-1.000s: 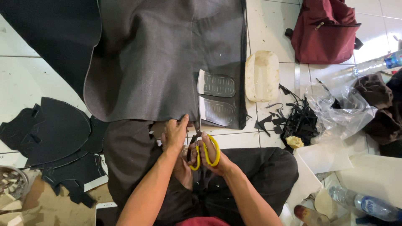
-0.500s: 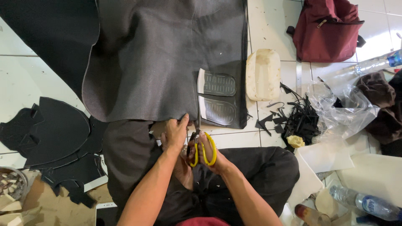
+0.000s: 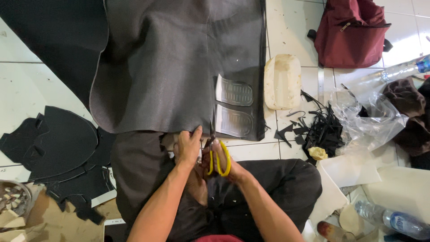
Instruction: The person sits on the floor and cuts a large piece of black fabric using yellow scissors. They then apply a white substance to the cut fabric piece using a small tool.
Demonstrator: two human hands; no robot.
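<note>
A large sheet of dark grey material (image 3: 170,67) lies spread on the tiled floor in front of me. My left hand (image 3: 188,145) pinches its near edge just left of a cut line. My right hand (image 3: 221,163) grips yellow-handled scissors (image 3: 215,152), whose blades point away from me into the sheet's edge. Two pale shoe-sole outlines (image 3: 234,107) are marked on the sheet just right of the blades. I sit cross-legged in dark trousers.
Cut black pieces (image 3: 53,143) are stacked at the left. A cream plastic container (image 3: 282,80), black offcut strips (image 3: 320,127), a clear plastic bag (image 3: 371,116), a maroon backpack (image 3: 351,31) and a water bottle (image 3: 394,219) lie at the right.
The scissors have crept slightly forward into the sheet's edge. Both hands stay in nearly the same place.
</note>
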